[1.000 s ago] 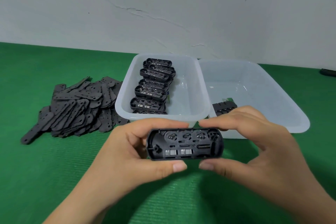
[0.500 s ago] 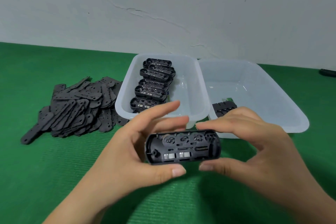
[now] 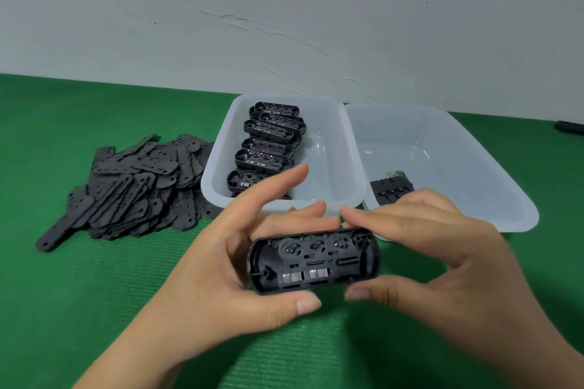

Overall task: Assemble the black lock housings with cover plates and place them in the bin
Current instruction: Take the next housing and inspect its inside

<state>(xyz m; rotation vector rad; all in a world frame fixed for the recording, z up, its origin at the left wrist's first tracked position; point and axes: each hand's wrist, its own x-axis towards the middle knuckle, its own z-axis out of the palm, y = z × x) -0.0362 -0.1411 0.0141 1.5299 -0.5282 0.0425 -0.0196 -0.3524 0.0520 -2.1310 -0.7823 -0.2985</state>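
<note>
Both hands — left hand (image 3: 221, 265), right hand (image 3: 442, 262) — pinching open lock housing (image 3: 316, 260); its far edge hidden by fingertips

text: none legible | labels: none | brands: none | numbers: none

Green ribbed mat (image 3: 94, 309), cracked white wall (image 3: 284, 9), small black object (image 3: 570, 128) far right

1 head-worn wide-angle view looks forward and down from close above the green mat (image 3: 94, 309). The left hand (image 3: 221, 268) and right hand (image 3: 442, 262) fill the near foreground, 2 translucent bins (image 3: 354, 148) sit mid-frame, and the white wall (image 3: 284, 9) closes the far side.
</note>
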